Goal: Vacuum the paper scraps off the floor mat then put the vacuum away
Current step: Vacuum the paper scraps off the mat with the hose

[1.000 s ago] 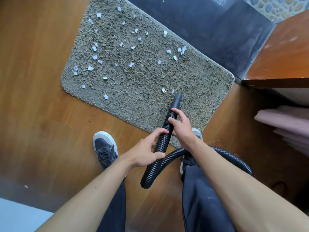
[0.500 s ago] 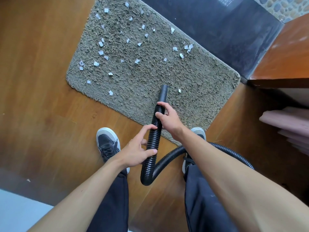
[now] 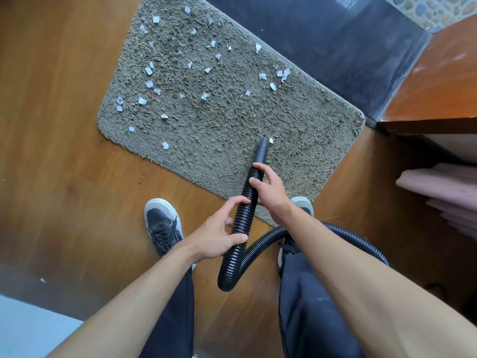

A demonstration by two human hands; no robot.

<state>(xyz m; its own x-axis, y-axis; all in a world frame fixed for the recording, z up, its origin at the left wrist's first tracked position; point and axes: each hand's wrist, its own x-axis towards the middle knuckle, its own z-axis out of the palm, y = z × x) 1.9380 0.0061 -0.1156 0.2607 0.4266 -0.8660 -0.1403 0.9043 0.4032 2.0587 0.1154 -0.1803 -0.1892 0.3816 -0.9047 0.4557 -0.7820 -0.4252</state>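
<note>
A shaggy grey floor mat [image 3: 219, 130] lies on the wooden floor, with several white paper scraps [image 3: 149, 83] scattered over its far and left parts. A black ribbed vacuum hose [image 3: 242, 223] loops in front of me. Its smooth nozzle [image 3: 261, 150] rests on the mat's near right area, its tip right next to one scrap [image 3: 271, 140]. My right hand [image 3: 268, 192] grips the hose just behind the nozzle. My left hand [image 3: 222, 236] holds the hose lower down. The vacuum body is out of view.
A dark tiled step [image 3: 322, 42] borders the mat's far side. At the right stands a wooden cabinet [image 3: 433, 81] with folded pink cloth [image 3: 438, 187] below it. My two dark shoes [image 3: 162, 228] stand at the mat's near edge.
The nozzle swept left and then came back to the right, now beside one scrap. One of the two scraps that lay near the nozzle is gone. Both hands kept their hold.
</note>
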